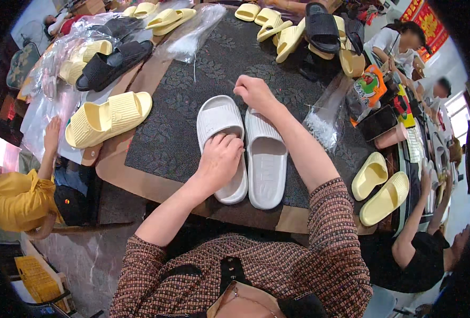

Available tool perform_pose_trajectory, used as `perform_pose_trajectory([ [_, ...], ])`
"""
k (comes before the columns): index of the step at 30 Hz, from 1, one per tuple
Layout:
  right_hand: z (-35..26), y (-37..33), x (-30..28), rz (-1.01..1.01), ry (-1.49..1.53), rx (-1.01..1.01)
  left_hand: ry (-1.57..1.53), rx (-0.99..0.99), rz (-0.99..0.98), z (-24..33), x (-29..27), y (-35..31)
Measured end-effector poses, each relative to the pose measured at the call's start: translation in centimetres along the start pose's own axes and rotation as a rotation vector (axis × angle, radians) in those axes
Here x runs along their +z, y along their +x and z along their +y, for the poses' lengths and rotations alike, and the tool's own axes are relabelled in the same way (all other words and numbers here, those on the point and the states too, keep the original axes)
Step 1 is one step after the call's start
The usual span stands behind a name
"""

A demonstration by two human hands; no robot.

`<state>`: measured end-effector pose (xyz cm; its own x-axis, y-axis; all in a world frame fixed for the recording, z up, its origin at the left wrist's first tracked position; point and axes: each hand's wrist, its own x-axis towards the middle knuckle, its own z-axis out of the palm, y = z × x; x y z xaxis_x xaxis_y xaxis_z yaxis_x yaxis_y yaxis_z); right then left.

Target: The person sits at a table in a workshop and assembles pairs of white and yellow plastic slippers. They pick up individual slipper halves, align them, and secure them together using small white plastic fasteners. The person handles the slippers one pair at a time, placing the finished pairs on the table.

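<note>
Two pale grey slide sandals lie side by side on the dark patterned mat (166, 138), toes pointing away from me. My left hand (220, 161) rests over the left grey slide (220, 114), its curled fingers gripping the rear edge of the strap; the fingertips are partly hidden. Beyond the right grey slide (267, 169), at its toe end, my right hand (256, 96) is closed in a pinch. A thin dark sliver shows by its fingertips, too small to name.
Yellow slides (108, 119) and black slides (113, 66) lie at the left; more yellow and black pairs sit at the far edge. A yellow pair (383, 191) stands at the right. Clear bags of white fasteners (322, 124) lie on the mat. Other people work on both sides.
</note>
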<state>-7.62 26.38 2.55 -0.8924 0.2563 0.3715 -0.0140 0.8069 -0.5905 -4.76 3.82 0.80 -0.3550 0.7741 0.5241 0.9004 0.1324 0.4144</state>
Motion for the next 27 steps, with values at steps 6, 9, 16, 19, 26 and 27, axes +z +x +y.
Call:
perform_pose_trajectory([
  [6,-3.0,-3.3,-1.9,0.234,0.649,0.268,-0.187,-0.036,-0.109,1.4,-1.1,0.0],
  [9,-4.0,-6.9,-3.1,0.270,0.855,0.287,-0.262,-0.044,-0.195,3.0,-2.2,-0.9],
  [16,-4.4,-10.5,-4.9,0.359,0.769,0.264,-0.611,-0.246,-0.103,5.5,-5.0,1.9],
  [19,-5.6,-11.2,-4.8,0.351,0.639,0.196,-0.709,-0.240,0.133,5.0,-2.6,5.5],
  [26,-6.6,-13.3,-5.7,0.376,0.679,0.206,-0.963,-0.598,-0.119,5.1,-0.2,6.7],
  [27,-6.4,-13.5,-5.7,0.396,0.688,0.221,-0.975,-0.578,-0.106,5.0,-0.1,6.5],
])
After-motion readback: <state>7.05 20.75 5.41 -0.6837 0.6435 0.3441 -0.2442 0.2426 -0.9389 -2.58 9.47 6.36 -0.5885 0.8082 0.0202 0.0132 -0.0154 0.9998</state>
